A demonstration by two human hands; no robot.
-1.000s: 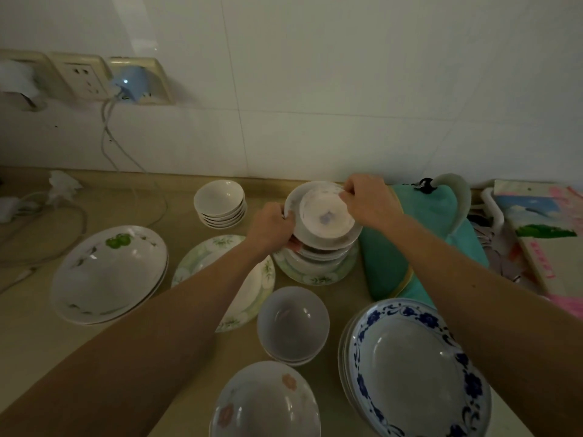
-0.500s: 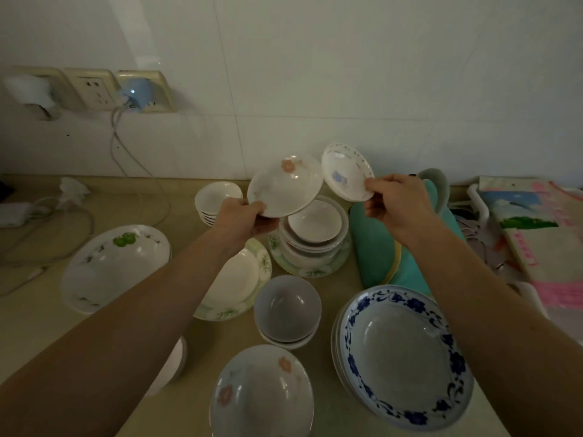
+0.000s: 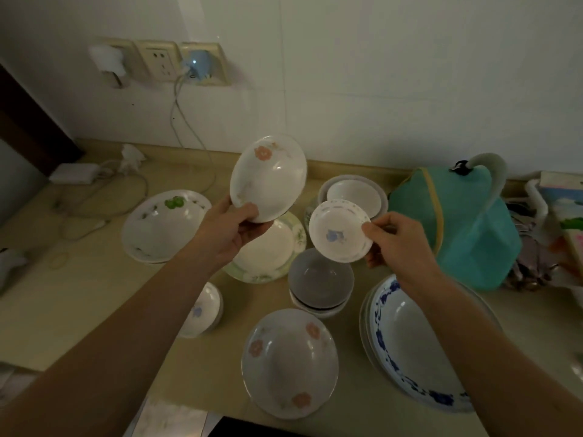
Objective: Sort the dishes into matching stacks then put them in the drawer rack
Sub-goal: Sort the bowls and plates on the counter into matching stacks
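My left hand (image 3: pixel 232 230) grips a pink-flowered dish (image 3: pixel 268 178), tilted, above the counter. My right hand (image 3: pixel 396 241) pinches the rim of a small saucer with a blue flower (image 3: pixel 340 230), held over the grey bowl stack (image 3: pixel 320 280). On the counter lie a matching pink-flowered bowl (image 3: pixel 290 361) near the front edge, a small blue-flowered bowl (image 3: pixel 203 309) partly hidden under my left forearm, a blue-rimmed plate stack (image 3: pixel 416 345), a green-rimmed plate (image 3: pixel 268 250), a green-leaf bowl (image 3: pixel 164 225) and a mixed stack (image 3: pixel 353 193) at the back.
A teal cloth-covered object (image 3: pixel 454 222) stands at the right, with papers and clutter beyond it. Cables and a white adapter (image 3: pixel 74 173) lie at the back left below wall sockets (image 3: pixel 164 63). The counter's front edge runs just below the pink-flowered bowl.
Both hands lifted a dish each off the back stack and drew them apart and toward me. The saucer has come down over the grey bowls; the view has shifted right.
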